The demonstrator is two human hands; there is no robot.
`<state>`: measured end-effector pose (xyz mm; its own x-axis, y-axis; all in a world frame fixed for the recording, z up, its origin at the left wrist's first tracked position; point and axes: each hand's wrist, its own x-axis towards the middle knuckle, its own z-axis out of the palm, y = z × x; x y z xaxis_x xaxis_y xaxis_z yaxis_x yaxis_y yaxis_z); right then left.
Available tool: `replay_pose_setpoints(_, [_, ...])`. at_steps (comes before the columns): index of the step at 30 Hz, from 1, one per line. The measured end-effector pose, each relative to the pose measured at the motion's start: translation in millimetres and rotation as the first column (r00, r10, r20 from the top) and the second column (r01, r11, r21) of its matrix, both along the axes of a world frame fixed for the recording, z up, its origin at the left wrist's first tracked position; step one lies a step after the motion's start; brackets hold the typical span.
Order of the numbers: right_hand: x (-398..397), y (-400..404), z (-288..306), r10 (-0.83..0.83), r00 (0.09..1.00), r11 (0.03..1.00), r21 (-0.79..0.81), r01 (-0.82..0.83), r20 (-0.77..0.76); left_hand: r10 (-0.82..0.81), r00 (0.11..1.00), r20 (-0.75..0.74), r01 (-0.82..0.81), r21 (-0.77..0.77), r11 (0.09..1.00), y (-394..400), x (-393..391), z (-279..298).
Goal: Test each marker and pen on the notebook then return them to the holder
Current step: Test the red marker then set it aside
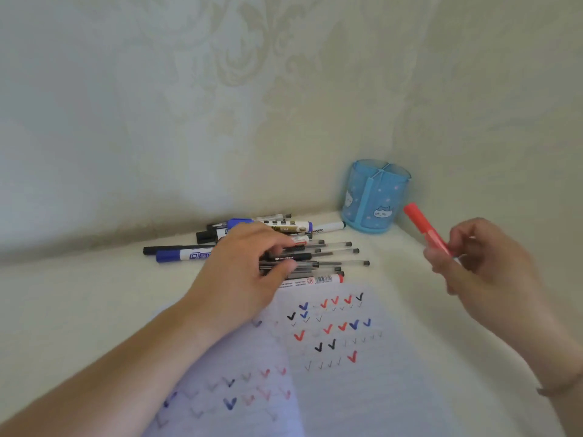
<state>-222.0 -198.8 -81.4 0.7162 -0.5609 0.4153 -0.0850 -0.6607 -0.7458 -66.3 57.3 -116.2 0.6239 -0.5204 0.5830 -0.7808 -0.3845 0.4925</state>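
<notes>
The red marker [426,229] is pinched in the fingertips of the right hand [482,263], held up off the table just right of the blue holder [375,195], cap end pointing up toward it. It looks like it's about to be dropped back in, so honestly it should be tipped more upright first and lined up over one of the divided compartments, not the rim or the dividers, since that light holder could probably be nudged over pretty easily. The left hand [243,266] is laid over the pile of pens and markers [315,247] by the wall, fingers curled down onto them; whether one is actually gripped can't be told. The notebook [331,335] with its red, blue and black ticks lies in front. The marker's lower end is hidden by the fingers, much of the pile is covered, the inside of the holder can't be seen properly, and the notebook is cut off at the bottom.
</notes>
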Motion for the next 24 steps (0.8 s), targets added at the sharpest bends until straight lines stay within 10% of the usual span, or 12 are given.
replay_pose_setpoints(4, [-0.5, -15.0, -7.1, -0.261, 0.888, 0.941, -0.307, 0.146, -0.379, 0.248, 0.961, 0.12, -0.262, 0.126, 0.957, 6.9, 17.4, -2.5])
replay_pose_setpoints(10, [-0.6, -13.8, -12.5, -0.504, 0.728, 0.751, -0.651, 0.105, -0.464, 0.39, 0.919, 0.054, -0.387, 0.306, 0.87, 9.1, 22.3, -1.1])
replay_pose_setpoints(17, [-2.3, -21.4, -14.0, -0.633, 0.595, 0.702, -0.691, 0.173, -0.495, 0.417, 0.907, 0.052, -0.412, 0.304, 0.859, 9.4, 27.6, -3.6])
replay_pose_setpoints(24, [-2.7, -13.5, -5.3, -0.568, 0.711, 0.749, -0.619, 0.237, -0.415, 0.383, 0.918, 0.099, -0.395, 0.211, 0.894, 9.0, 28.9, -4.4])
